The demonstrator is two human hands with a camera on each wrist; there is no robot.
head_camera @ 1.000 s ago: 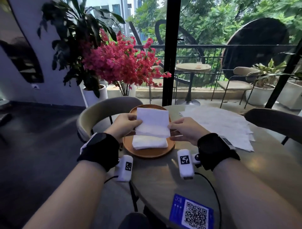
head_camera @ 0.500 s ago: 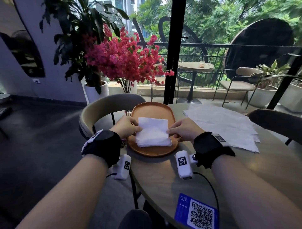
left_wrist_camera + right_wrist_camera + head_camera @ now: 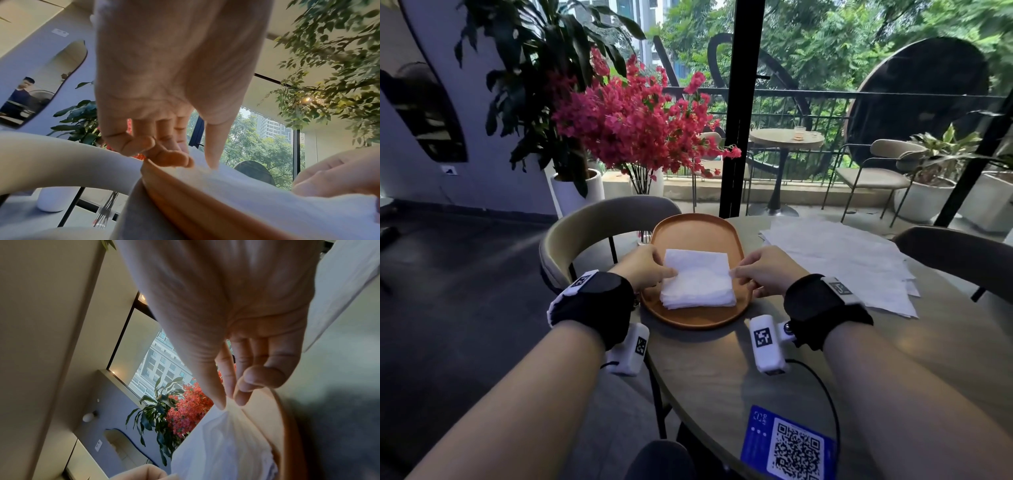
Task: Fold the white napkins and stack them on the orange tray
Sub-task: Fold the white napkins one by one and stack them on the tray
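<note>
A folded white napkin (image 3: 697,275) lies atop the stack on the orange tray (image 3: 695,233), near the counter's left edge. The left hand (image 3: 645,270) pinches its left edge, the right hand (image 3: 765,272) its right. Unfolded napkins (image 3: 849,260) lie rightward, nearer the right hand.

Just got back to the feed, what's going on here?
A person is stacking folded napkins on the orange tray. The left hand and right hand each pinch a side edge of the top napkin as it lies on the pile. Unfolded napkins wait on the table, right of the tray.
</note>
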